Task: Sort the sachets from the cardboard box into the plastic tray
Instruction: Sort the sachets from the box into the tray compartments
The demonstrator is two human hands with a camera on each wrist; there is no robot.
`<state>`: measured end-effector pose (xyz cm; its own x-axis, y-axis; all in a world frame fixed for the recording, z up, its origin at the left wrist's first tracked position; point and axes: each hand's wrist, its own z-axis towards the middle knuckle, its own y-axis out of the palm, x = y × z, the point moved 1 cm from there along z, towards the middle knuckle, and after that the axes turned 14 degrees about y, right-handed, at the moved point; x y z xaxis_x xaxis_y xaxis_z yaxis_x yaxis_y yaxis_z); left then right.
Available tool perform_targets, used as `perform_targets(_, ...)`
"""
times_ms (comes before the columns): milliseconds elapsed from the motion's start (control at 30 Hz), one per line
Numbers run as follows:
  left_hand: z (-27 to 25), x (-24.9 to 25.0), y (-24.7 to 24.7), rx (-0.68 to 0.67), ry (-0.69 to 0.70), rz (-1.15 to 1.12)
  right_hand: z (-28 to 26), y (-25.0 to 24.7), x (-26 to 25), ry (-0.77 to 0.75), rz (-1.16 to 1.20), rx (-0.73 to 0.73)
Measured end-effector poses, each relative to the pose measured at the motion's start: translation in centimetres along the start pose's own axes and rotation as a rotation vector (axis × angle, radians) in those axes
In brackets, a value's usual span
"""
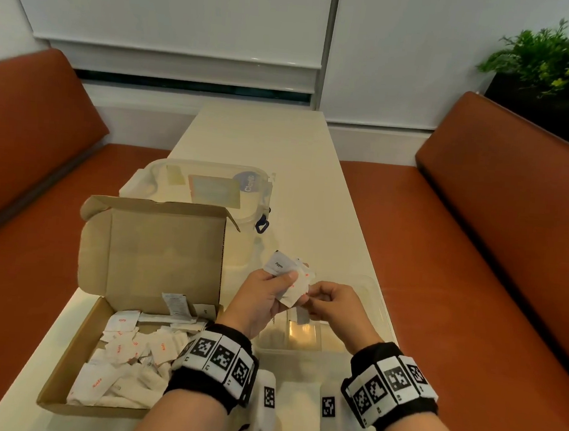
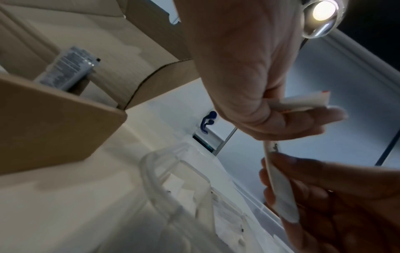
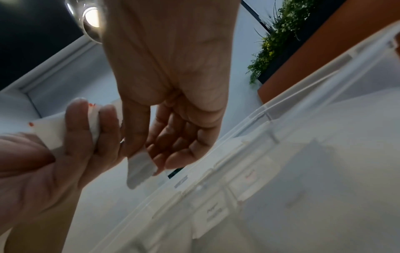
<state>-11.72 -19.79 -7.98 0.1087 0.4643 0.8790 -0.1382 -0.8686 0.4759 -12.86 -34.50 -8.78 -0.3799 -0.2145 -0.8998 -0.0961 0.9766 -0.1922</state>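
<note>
The open cardboard box [image 1: 90, 332] lies at the near left of the table, with several white sachets [image 1: 127, 349] piled inside. To its right stands the clear plastic tray [image 1: 376, 312], divided into compartments [image 3: 249, 181]. My left hand [image 1: 288, 279] grips a fan of white sachets [image 1: 280, 265] above the tray's left edge; the left wrist view shows that bundle [image 2: 303, 101] edge-on in the left hand [image 2: 314, 111]. My right hand [image 1: 310, 300] pinches a single white sachet [image 3: 140, 169] between thumb and fingers [image 3: 147, 159], right beside the bundle.
A clear lidded plastic container [image 1: 209, 188] with a blue clasp [image 1: 261, 223] stands behind the box. Orange benches [image 1: 478, 266] flank the narrow cream table [image 1: 265, 138]. A plant [image 1: 565, 61] is at the far right.
</note>
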Motion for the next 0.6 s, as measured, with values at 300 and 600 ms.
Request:
perform_targets(300,0.5,0.3,-0.4,0.047,0.039,-0.008,0.4,0.7,-0.1,-0.006,0.018,0.000)
perform_targets(600,1.1,0.1,-1.1,0.121,0.046,0.032,0.9,1.4,-0.2,-0.009,0.072,0.004)
